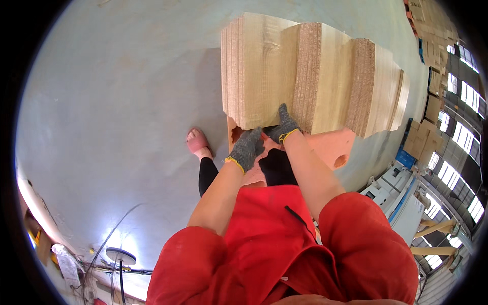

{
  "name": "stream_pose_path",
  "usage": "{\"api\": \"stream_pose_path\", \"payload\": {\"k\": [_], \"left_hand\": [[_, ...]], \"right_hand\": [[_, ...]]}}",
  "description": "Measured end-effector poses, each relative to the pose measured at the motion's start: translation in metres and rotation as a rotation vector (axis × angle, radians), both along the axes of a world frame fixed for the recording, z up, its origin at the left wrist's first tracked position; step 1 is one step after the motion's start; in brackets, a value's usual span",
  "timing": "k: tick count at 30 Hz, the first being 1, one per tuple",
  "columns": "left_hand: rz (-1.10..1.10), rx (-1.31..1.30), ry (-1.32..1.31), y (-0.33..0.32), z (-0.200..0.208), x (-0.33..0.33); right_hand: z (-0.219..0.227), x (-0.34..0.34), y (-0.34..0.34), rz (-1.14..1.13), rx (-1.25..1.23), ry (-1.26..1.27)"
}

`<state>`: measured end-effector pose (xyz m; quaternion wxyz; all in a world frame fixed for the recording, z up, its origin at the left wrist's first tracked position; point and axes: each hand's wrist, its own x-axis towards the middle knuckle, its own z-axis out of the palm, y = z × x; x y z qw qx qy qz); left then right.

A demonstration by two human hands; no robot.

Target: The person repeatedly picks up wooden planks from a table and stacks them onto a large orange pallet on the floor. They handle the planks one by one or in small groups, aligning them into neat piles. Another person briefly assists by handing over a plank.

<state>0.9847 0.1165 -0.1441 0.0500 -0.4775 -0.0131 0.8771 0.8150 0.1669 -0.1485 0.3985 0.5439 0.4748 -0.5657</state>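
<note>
Wood-grain particle boards [269, 66] stand in several leaning stacks in front of me, their rough brown edges showing. They rest on a worn orange-pink support [330, 145] with holes in its side. My right hand [286, 127], in a grey knit glove with a yellow cuff, is at the near lower edge of the boards. Its thumb lies against a board's face, and its fingers curl by the edge, partly hidden. Beside it, my left hand [247, 149], gloved alike, is closed with curled fingers just below the leftmost stack. Whatever lies inside those fingers is hidden.
Grey floor [122, 112] spreads to the left, with my foot in a pink slipper [197, 141] on it. A round-based stand [121, 255] and cables are at lower left. Cardboard boxes [423, 140], a blue crate [405, 158] and white machinery [389, 188] line the right.
</note>
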Motion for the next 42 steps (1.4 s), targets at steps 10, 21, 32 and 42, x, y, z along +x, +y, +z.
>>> {"api": "stream_pose_path", "payload": {"k": [10,21,32,42], "left_hand": [[-0.069,-0.519,-0.358,-0.14,0.101,0.154],[-0.589,-0.765,-0.55,-0.276,0.135,0.1],[-1.044,-1.555,0.203,-0.363,0.094,-0.173],[-1.57,-1.475,0.503,-0.344,0.014,-0.281]], "right_hand": [[0.02,-0.002,-0.011,0.177,0.315,-0.043],[-0.008,0.013,0.011,-0.161,0.129,0.059],[0.031,0.017,-0.032,0.481,0.508,-0.155],[0.008,0.04,-0.037,-0.145,0.538,-0.137]]}}
